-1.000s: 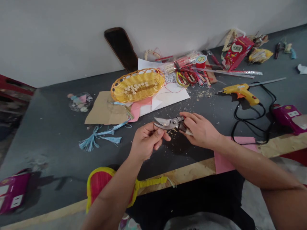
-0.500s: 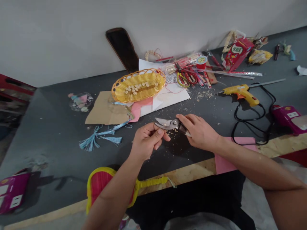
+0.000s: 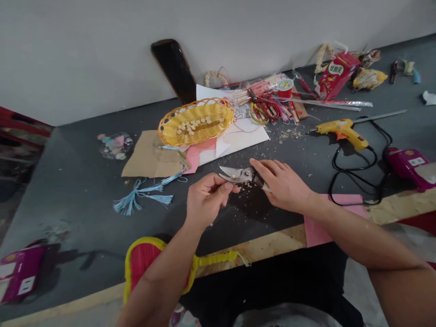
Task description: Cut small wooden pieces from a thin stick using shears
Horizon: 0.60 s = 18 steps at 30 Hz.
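My right hand (image 3: 286, 184) is wrapped round the handles of a pair of pruning shears (image 3: 242, 174), whose blades are parted and point left. A tiny pale piece shows between the blades. Thumb and fingers of my left hand (image 3: 207, 197) are pinched together right at the lower blade; what they hold is too small and hidden to name. Pale crumbs (image 3: 245, 187) lie on the dark table (image 3: 146, 236) below the shears. Beyond the hands, a yellow woven basket (image 3: 207, 131) holds several small pale flower-like pieces.
A yellow glue gun (image 3: 344, 131) with a black cord lies at the right, near a purple device (image 3: 410, 168). Blue tassels (image 3: 136, 200) lie left of my hands. A yellow-rimmed red fan (image 3: 145, 261) is under my left forearm. A phone (image 3: 173, 68) leans on the wall.
Both hands and the shears stay in nearly the same place, with only a slight shift of the fingers. The pale piece shows a little more clearly between the blades.
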Motion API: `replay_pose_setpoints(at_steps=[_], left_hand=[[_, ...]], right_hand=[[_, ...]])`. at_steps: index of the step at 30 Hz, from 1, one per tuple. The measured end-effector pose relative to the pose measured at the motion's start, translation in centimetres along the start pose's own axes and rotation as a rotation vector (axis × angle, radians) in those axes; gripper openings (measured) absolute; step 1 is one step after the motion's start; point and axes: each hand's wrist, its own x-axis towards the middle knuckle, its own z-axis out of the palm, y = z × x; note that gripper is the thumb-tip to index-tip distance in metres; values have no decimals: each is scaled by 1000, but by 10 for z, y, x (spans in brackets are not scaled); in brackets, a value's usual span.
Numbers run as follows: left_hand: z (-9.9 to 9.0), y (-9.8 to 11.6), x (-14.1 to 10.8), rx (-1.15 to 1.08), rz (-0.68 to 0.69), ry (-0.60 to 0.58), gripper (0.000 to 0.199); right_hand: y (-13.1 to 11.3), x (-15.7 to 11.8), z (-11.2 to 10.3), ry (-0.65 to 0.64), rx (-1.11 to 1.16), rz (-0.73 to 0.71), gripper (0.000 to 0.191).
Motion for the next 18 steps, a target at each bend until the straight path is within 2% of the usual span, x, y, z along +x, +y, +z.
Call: replay_pose_setpoints(at_steps=[5,10,12,18], left_hand=[[-1,7,4,-307,-177,-132,29],[0,15,3,-479,-292,-299,31],[0,15,2,-495,-292,-302,30],[-1,12,4,-442,-262,-209,30]], right_hand=[[5,-3,-1,11,23,-67,72],[10,-4,0,39,53,-152,79],[10,-4,0,53,52,-158,80],[4,-3,1,59,37,-93,77]])
